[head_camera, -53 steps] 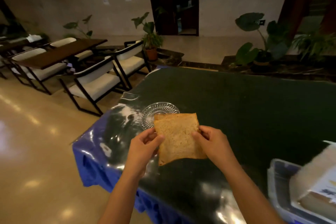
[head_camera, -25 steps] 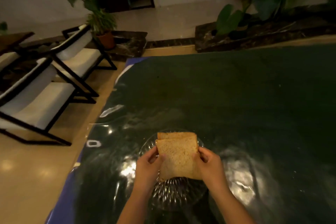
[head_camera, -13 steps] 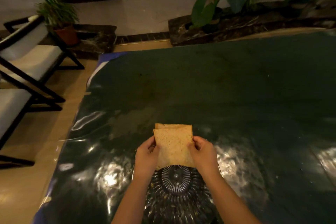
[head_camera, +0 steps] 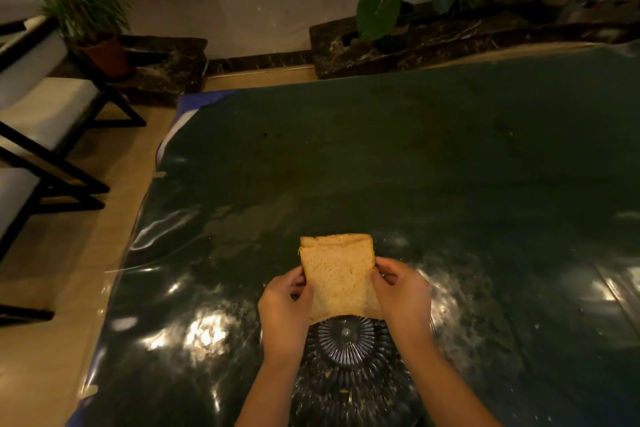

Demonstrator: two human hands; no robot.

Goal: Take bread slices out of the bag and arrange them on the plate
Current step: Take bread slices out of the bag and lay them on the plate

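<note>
Two brown bread slices (head_camera: 337, 276), stacked face to face, are held between both hands above the far part of a ribbed clear glass plate (head_camera: 346, 367). My left hand (head_camera: 284, 308) pinches the left edge of the slices and my right hand (head_camera: 401, 298) pinches the right edge. The plate lies on the dark table directly under my forearms, with a few crumbs on it and no bread. The bread bag is out of view.
The table (head_camera: 415, 156) has a dark green top under glossy plastic, with a blue cloth at its left edge. White-cushioned black chairs (head_camera: 41, 121) stand on the floor at left. Potted plants (head_camera: 90, 21) and a dark stone ledge (head_camera: 450, 38) lie beyond the table.
The view swung from the table's left corner to right above the plate. Both hands brought the bread slices over the plate and kept hold of them; the box at right left the view.
</note>
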